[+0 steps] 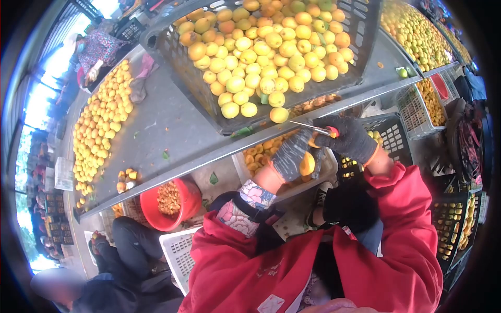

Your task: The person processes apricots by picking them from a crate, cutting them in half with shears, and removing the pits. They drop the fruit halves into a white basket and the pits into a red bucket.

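My left hand (293,158), in a grey glove, is closed on an apricot (313,140), of which only an orange edge shows between the hands. A yellow apricot half (307,164) overlaps the palm side of that glove. Close beside it, my right hand (350,139), gloved in dark grey, grips a small knife (333,132) with a red and yellow handle. Its thin blade points left across the metal table edge. Below both hands sits a pale crate (327,168) with halved apricots (255,156).
A black crate (182,86) of whole apricots tilts toward me on the metal table (156,122). More apricots (104,117) are heaped left. A red bucket (193,201) holds brown pits. People sit at left, one in dark clothes (130,261) nearby. Filled crates (415,112) stand right.
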Tool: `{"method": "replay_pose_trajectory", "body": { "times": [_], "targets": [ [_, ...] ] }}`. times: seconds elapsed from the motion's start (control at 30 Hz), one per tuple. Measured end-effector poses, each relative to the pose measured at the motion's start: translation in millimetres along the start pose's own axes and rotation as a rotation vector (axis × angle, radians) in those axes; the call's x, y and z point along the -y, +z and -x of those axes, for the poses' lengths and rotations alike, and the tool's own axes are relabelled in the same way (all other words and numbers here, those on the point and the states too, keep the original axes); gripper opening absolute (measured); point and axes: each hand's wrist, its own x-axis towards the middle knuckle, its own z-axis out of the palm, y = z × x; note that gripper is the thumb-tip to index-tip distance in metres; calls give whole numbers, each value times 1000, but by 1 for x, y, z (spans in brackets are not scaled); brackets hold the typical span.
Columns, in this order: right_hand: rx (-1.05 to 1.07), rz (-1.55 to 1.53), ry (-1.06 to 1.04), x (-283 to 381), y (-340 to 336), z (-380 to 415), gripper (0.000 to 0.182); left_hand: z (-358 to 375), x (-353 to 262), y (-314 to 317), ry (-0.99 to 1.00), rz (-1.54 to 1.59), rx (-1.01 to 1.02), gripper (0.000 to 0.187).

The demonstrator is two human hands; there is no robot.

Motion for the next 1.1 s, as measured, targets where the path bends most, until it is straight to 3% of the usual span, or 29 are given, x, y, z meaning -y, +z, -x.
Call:
{"method": "replay_pose_trajectory", "body": {
  "times": [0.03,0.07,0.1,0.13,0.17,0.2,0.27,0.37,0.4,0.47,0.53,0.63,0.7,0.73,0.77,0.8,0.83,0.93,1.03,1.07,1.1],
  "targets": [
    [22,73,-4,0,-3,3,32,1,3,1,18,-35,11,44],
    [-177,131,-199,-13,9,7,28,4,1,12,35,-72,23,43],
    [-201,145,-218,-17,11,10,26,6,1,19,52,-107,34,42],
    [-223,158,-237,-18,13,13,25,4,5,22,46,19,-57,40],
    [-243,172,-257,-21,14,14,23,0,9,14,167,-263,-12,40],
    [-241,160,-182,-27,17,15,23,-3,12,5,286,-544,33,41],
    [-235,134,-32,-36,20,13,22,-9,20,-1,282,-570,-22,42],
    [-309,-383,246,-33,26,1,26,-18,25,-15,319,-707,-62,42],
    [-381,-425,193,-44,31,-11,31,-18,22,-15,330,-758,-65,40],
    [-399,-306,319,-57,23,-25,32,-17,16,-17,343,-897,-21,35],
    [-358,-243,400,-73,16,-40,35,-26,18,-35,162,-880,-74,29],
    [-403,-35,158,-101,17,-46,27,-37,23,-51,41,-1097,-245,28],
    [-483,-258,113,-117,15,-42,35,-40,22,-58,36,-1146,-358,31],
    [-473,-270,237,-109,0,-31,33,-50,12,-70,-160,-1422,-372,30],
    [-460,-282,361,-99,-15,-20,31,-56,20,-100,-162,-1199,-378,33],
    [-490,-368,349,-101,-19,-11,30,-61,24,-121,-173,-1177,-416,36],
    [-520,-453,334,-104,-24,-2,29,-64,21,-128,-194,-1232,-438,38],
    [-396,-337,572,-91,-58,29,26,-79,9,-134,-282,-1544,-461,45],
    [-414,-373,485,-95,-69,53,24,-93,13,-142,-361,-1786,-456,45],
    [-422,-324,355,-106,-69,60,24,-100,17,-148,-381,-1821,-463,45],
    [-434,-354,388,-111,-70,67,24,-107,23,-155,-399,-1854,-464,45]
  ]
}}
